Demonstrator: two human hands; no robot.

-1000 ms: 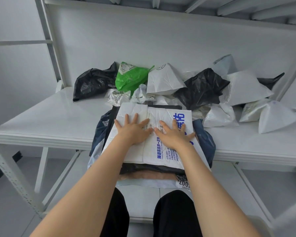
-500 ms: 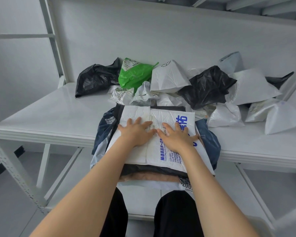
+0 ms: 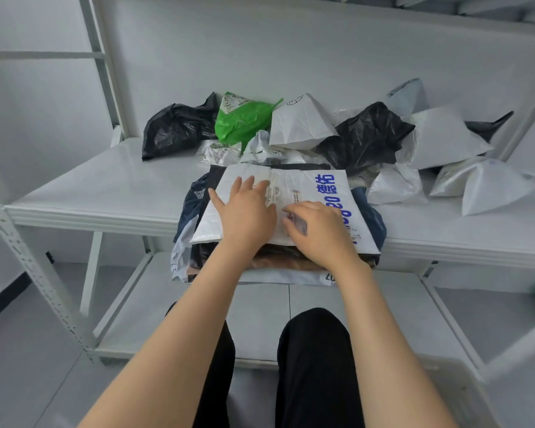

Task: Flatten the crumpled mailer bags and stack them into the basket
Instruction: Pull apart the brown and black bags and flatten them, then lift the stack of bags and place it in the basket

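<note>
Mailer bags lay in two groups on the white shelf (image 3: 105, 186). The larger group was a loose heap (image 3: 368, 134) along the back edge. It held puffed, creased bags in white and black, with one green bag (image 3: 241, 118) near its left end.

The smaller group was a flat stack (image 3: 278, 261) at the middle of the front edge, with its near side hanging past that edge. Dark blue, black, brown and white layers showed at its sides.

On top of the stack lay a white bag (image 3: 309, 186), flat and lightly wrinkled, its edges about square to the front edge. It looked wider than deep, so its long axis seemed to run along the front edge. A line of blue print ran from front to back along its right side, and a pale label sat near the middle.

Both hands were on this bag, close together. The left hand (image 3: 244, 211) lay palm down, with its fingers straight, slightly apart and pointing towards the back edge. The right hand (image 3: 318, 230) had its fingers bent, with the tips on the bag by the label. Whether they pinched the film could not be told.
</note>
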